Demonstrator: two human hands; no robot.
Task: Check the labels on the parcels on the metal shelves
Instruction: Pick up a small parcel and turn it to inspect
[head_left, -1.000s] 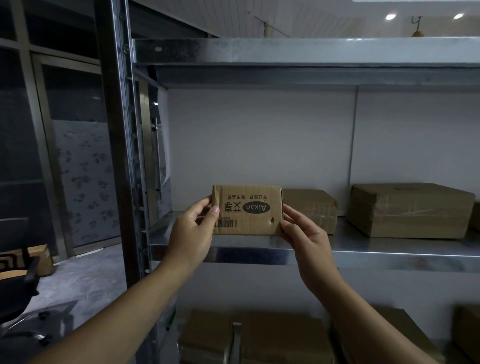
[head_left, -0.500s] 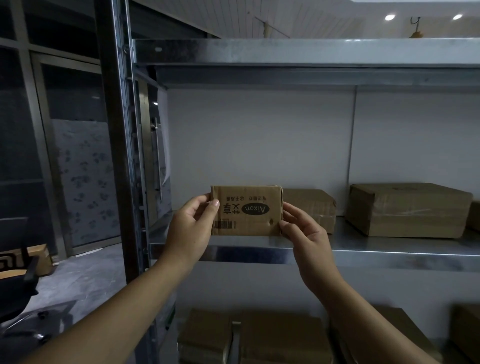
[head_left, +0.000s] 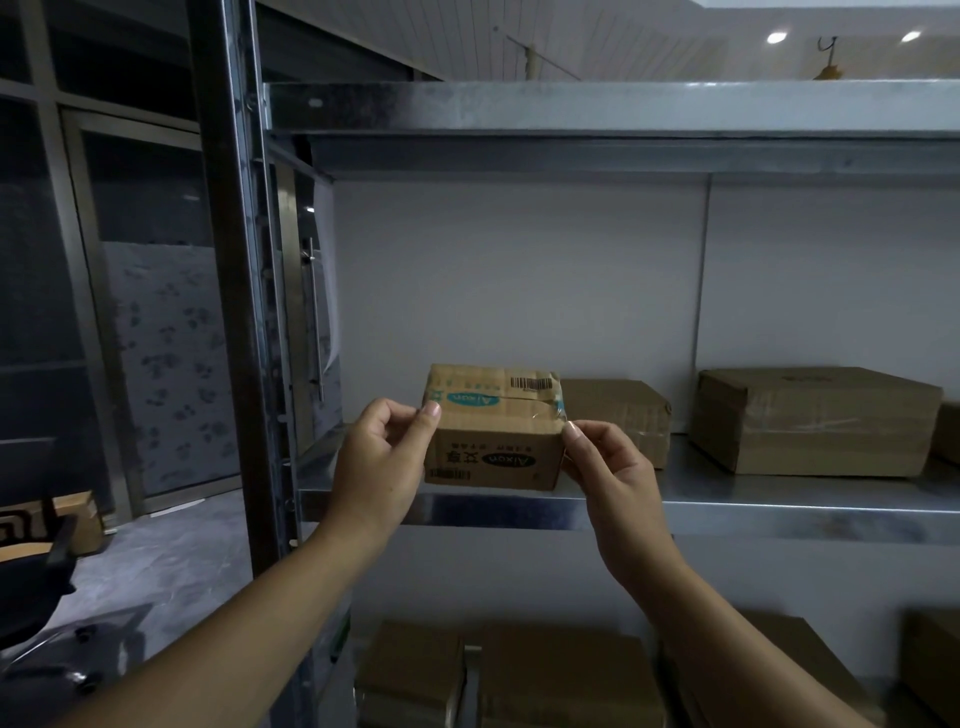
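At the front edge of the middle shelf (head_left: 727, 506), small cardboard box (head_left: 493, 441) held tilted between left hand (head_left: 382, 462) and right hand (head_left: 615, 467), pinched at both ends, barcodes shown, printing upside down, two more boxes (head_left: 815, 421) kept behind.

Middle level: held parcel (head_left: 493, 426) at near edge of middle shelf (head_left: 779, 499), left hand (head_left: 382, 457) on its left side, right hand (head_left: 610, 467) on its right | second parcel (head_left: 618, 415) just behind, to the right, on the shelf | large parcel (head_left: 815, 421) farther right, apart | upper shelf (head_left: 623, 104) overhead | lower parcels (head_left: 519, 675) on the level beneath | upright post (head_left: 228, 260) at left.
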